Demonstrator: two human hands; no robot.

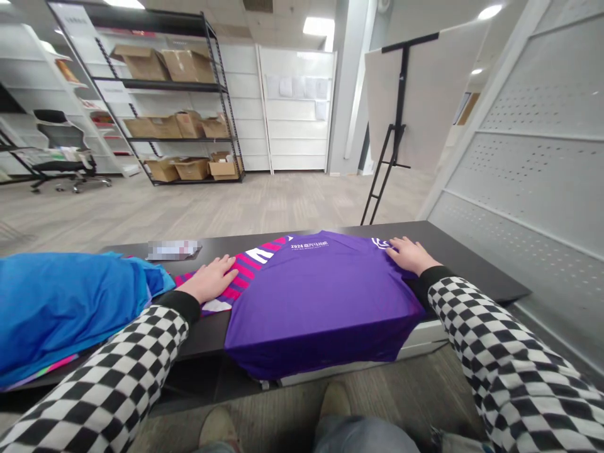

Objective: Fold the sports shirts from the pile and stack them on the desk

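Observation:
A purple long-sleeved sports shirt (321, 296) lies spread on a black table (472, 270), its lower part hanging over the front edge. White lettering shows near its collar. My left hand (211, 279) rests flat on the pink-and-purple striped sleeve (245, 274), fingers stretched toward the shirt body. On the other side, my right hand (410, 255) lies flat with fingers spread at the right shoulder, beside a white mark. Most of the right sleeve is hidden by that hand and forearm. Neither hand grips the fabric.
Blue clothing (70, 308) is heaped on the table's left end. Behind it lies a flat packet (173, 250), partly blurred. A black easel stand (396, 132) and a perforated white panel (533, 151) stand to the right. Shelving with cardboard boxes (191, 66) is at the back left.

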